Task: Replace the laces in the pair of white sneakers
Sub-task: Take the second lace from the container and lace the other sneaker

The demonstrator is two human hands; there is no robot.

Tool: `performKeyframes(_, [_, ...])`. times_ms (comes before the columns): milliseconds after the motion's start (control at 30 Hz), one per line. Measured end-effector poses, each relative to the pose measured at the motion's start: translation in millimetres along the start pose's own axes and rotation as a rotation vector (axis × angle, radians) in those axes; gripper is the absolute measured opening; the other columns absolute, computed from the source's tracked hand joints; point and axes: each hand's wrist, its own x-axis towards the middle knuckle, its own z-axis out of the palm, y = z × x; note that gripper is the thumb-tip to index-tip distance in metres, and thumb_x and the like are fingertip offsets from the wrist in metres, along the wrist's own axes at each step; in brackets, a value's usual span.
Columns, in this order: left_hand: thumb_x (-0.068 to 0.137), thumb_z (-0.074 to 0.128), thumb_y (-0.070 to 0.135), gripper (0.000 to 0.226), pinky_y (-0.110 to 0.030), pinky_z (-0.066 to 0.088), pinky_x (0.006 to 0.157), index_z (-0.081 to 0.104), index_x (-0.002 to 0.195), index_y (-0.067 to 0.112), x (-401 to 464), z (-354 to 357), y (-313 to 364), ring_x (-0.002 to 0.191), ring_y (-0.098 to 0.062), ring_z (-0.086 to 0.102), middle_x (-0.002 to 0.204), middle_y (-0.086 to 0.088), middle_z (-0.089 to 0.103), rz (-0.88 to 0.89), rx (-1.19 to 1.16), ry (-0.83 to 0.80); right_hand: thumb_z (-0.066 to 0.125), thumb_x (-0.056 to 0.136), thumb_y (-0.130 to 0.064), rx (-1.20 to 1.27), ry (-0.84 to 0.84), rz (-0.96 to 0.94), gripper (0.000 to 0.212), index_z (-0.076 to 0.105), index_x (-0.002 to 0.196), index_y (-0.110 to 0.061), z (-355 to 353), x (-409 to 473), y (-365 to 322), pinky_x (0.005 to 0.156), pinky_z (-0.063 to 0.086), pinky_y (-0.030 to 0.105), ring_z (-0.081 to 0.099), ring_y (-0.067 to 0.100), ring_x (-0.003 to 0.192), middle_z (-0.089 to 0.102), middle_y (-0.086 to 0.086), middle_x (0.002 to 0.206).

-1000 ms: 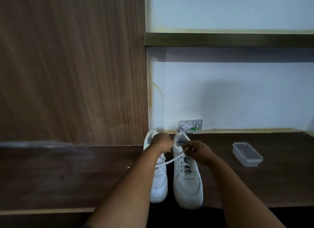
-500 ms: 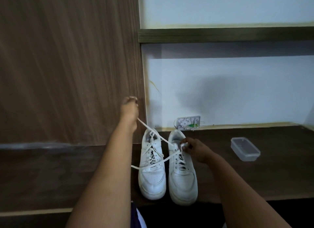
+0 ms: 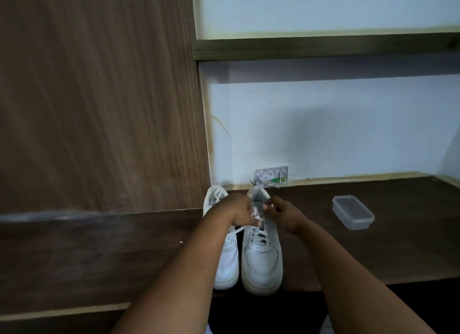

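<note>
Sneakers stand side by side on the dark wooden ledge (image 3: 99, 259), toes toward the person. The left shoe (image 3: 227, 259) is partly hidden under the left forearm; its lace shows at the collar, beyond the knuckles. The left hand (image 3: 240, 213) reaches across over the right shoe (image 3: 261, 261), fingers curled down onto the top of the lacing; they seem to pinch the white lace (image 3: 256, 218), though blur hides the exact grip. A strand of that lace trails out below the left fingers, across the gap between the shoes. Just right of them, the right hand (image 3: 283, 213) hovers over the same shoe's collar, its fingertips (image 3: 268, 205) drawn together and pinching a lace end. Beyond both sets of fingers, a small open wall box (image 3: 271, 175) sits against the pale wall. Well to the right of the right fingers, a clear plastic tub (image 3: 352, 211) rests on the ledge.
</note>
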Motion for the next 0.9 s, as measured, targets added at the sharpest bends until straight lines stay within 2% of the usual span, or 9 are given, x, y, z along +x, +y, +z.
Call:
performKeyframes(100, [0.094, 0.059, 0.027, 0.018, -0.027, 0.039, 0.071, 0.062, 0.091, 0.01, 5, 16, -6, 0.091, -0.026, 0.06, 0.098, -0.012, 0.064, 0.044, -0.027, -0.078, 0.052, 0.095, -0.036, -0.012, 0.001, -0.007, 0.02, 0.056, 0.101, -0.018, -1, -2, -2, 0.063, 0.047, 0.028, 0.056, 0.016, 0.075, 0.062, 0.012, 0.094])
performKeyframes(267, [0.096, 0.051, 0.009, 0.014, -0.023, 0.043, 0.056, 0.06, 0.085, 0.011, 0, -5, -30, 0.059, -0.013, 0.052, 0.07, -0.002, 0.056, -0.077, -0.839, -0.129, 0.049, 0.096, -0.032, -0.062, -0.01, -0.008, 0.019, 0.056, 0.105, -0.018, -5, -5, -6, 0.059, 0.038, 0.02, 0.056, 0.019, 0.084, 0.061, 0.011, 0.101])
performKeyframes(400, [0.098, 0.051, 0.02, 0.018, -0.022, 0.038, 0.057, 0.059, 0.082, 0.015, -14, -38, -30, 0.059, -0.01, 0.044, 0.064, 0.004, 0.051, 0.005, -1.253, 0.035, 0.049, 0.095, -0.036, -0.046, -0.035, 0.002, 0.022, 0.057, 0.107, -0.019, -6, -4, -6, 0.062, 0.042, 0.024, 0.058, 0.019, 0.087, 0.062, 0.009, 0.102])
performKeyframes(567, [0.093, 0.053, 0.03, 0.016, -0.023, 0.04, 0.064, 0.057, 0.08, 0.022, -41, -81, 7, 0.069, -0.006, 0.051, 0.072, 0.01, 0.058, 0.386, -1.691, 0.365, 0.05, 0.097, -0.032, 0.012, -0.058, 0.029, 0.021, 0.058, 0.113, -0.021, -7, -6, -4, 0.063, 0.042, 0.021, 0.058, 0.019, 0.093, 0.062, 0.007, 0.109])
performKeyframes(633, [0.093, 0.054, 0.028, 0.014, -0.024, 0.041, 0.07, 0.06, 0.081, 0.023, -51, -92, 20, 0.077, -0.005, 0.055, 0.079, 0.01, 0.061, 0.498, -1.736, 0.43, 0.052, 0.096, -0.022, 0.038, 0.049, -0.016, 0.018, 0.059, 0.113, -0.022, -11, -8, -8, 0.063, 0.046, 0.021, 0.061, 0.019, 0.09, 0.063, 0.004, 0.104])
performKeyframes(700, [0.095, 0.055, 0.023, 0.022, -0.029, 0.041, 0.08, 0.065, 0.076, 0.025, -53, -93, 32, 0.089, -0.008, 0.057, 0.085, 0.01, 0.065, 0.475, -1.534, 0.542, 0.052, 0.095, -0.014, 0.157, 0.277, -0.097, 0.019, 0.06, 0.11, -0.025, -20, -11, -21, 0.066, 0.05, 0.024, 0.063, 0.018, 0.085, 0.064, 0.001, 0.097])
performKeyframes(767, [0.096, 0.056, 0.019, 0.025, -0.033, 0.042, 0.089, 0.066, 0.073, 0.023, -51, -85, 45, 0.099, -0.01, 0.06, 0.088, 0.009, 0.069, 0.415, -1.333, 0.566, 0.051, 0.095, -0.01, 0.521, 0.422, -0.147, 0.023, 0.062, 0.107, -0.025, -32, -14, -45, 0.069, 0.051, 0.032, 0.063, 0.021, 0.082, 0.065, 0.004, 0.096])
performKeyframes(833, [0.096, 0.055, 0.014, 0.025, -0.031, 0.049, 0.086, 0.062, 0.072, 0.014, -48, -76, 56, 0.087, -0.013, 0.067, 0.083, 0.001, 0.073, 0.401, -1.391, 0.458, 0.046, 0.094, -0.003, 0.924, 0.365, -0.178, 0.026, 0.064, 0.104, -0.019, -40, -20, -70, 0.067, 0.048, 0.032, 0.06, 0.021, 0.078, 0.064, 0.011, 0.095])
performKeyframes(900, [0.094, 0.055, 0.008, 0.028, -0.024, 0.054, 0.063, 0.055, 0.066, 0.01, -42, -69, 66, 0.06, -0.013, 0.064, 0.069, -0.003, 0.069, 0.334, -1.598, 0.374, 0.044, 0.092, 0.0, 0.993, 0.316, -0.191, 0.026, 0.064, 0.102, -0.013, -39, -25, -83, 0.064, 0.048, 0.027, 0.06, 0.018, 0.075, 0.064, 0.011, 0.091])
